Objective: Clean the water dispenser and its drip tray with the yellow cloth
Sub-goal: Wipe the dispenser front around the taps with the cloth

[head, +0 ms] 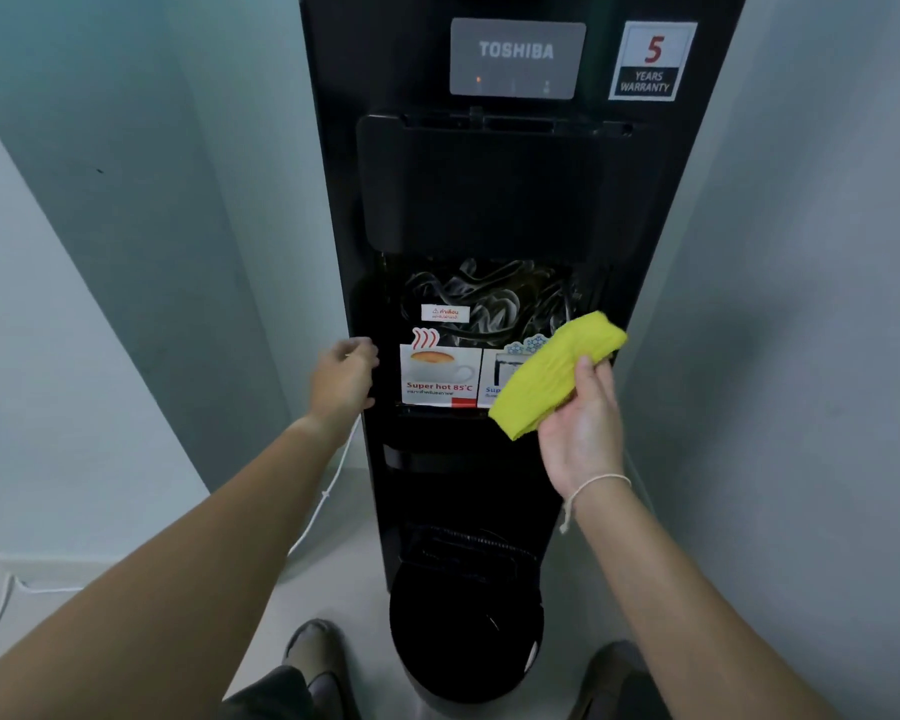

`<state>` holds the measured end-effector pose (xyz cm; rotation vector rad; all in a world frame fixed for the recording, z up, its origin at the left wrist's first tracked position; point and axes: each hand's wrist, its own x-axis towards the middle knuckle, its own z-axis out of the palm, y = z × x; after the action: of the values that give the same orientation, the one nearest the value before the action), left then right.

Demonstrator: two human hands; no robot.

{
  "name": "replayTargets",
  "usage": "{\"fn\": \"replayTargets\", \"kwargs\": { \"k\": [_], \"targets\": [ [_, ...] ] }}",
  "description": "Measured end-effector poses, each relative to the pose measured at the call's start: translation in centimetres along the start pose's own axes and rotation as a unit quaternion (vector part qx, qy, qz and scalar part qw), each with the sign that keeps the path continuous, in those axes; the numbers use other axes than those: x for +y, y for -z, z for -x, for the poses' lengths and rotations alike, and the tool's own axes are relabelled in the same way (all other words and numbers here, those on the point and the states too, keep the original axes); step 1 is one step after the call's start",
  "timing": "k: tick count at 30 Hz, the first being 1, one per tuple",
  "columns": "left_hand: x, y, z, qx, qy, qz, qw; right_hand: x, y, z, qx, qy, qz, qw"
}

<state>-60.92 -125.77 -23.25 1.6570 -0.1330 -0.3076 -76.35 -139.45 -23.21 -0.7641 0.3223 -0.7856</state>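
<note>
Arms: both forearms reach in from the bottom corners.
Dispenser point(494, 200): black tower; its drip tray can't be picked out in the dark recess.
Cloth point(557, 374): folded, by the recess's right edge; may slip.
Right hand point(583, 423): fingers pinch the cloth.
Left hand point(341, 379): fingers curled round the dispenser's left edge; may tip it.
</note>
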Motion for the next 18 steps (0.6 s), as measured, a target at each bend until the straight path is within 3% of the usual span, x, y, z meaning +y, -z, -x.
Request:
{"fn": "replayTargets", "kwargs": {
  "k": [2,5,6,9,12,14,18],
  "targets": [
    [0.1,0.2,-0.4,0.047,-0.047,0.004,0.998,0.5,-0.6,-0.3,0.012,0.097,0.17,0.981],
    [0.5,0.6,-1.5,0.097,-0.111,0.009,0.989,2.1,-0.4,-2.1,-0.03,0.259,0.434,0.862],
    [0.7,0.8,-1.9,0.102,-0.131,0.013,0.986,2.7,-0.1,-3.1,-0.059,0.308,0.517,0.797],
    [1.2,1.0,-2.7,0.061,-0.177,0.01,0.982,4.0,1.1,-6.0,-0.104,0.423,0.709,0.554],
    [1.5,0.9,-3.7,-0.006,-0.188,0.024,0.982,4.1,0.3,-8.9,-0.116,0.509,0.754,0.398],
    [1.7,0.7,-4.5,-0.042,-0.176,0.031,0.983,3.6,-1.2,-10.8,-0.099,0.557,0.746,0.351],
    [1.3,0.1,-5.6,-0.091,-0.136,0.1,0.981,4.9,-3.4,-12.6,-0.048,0.614,0.722,0.314]
  ]
}}
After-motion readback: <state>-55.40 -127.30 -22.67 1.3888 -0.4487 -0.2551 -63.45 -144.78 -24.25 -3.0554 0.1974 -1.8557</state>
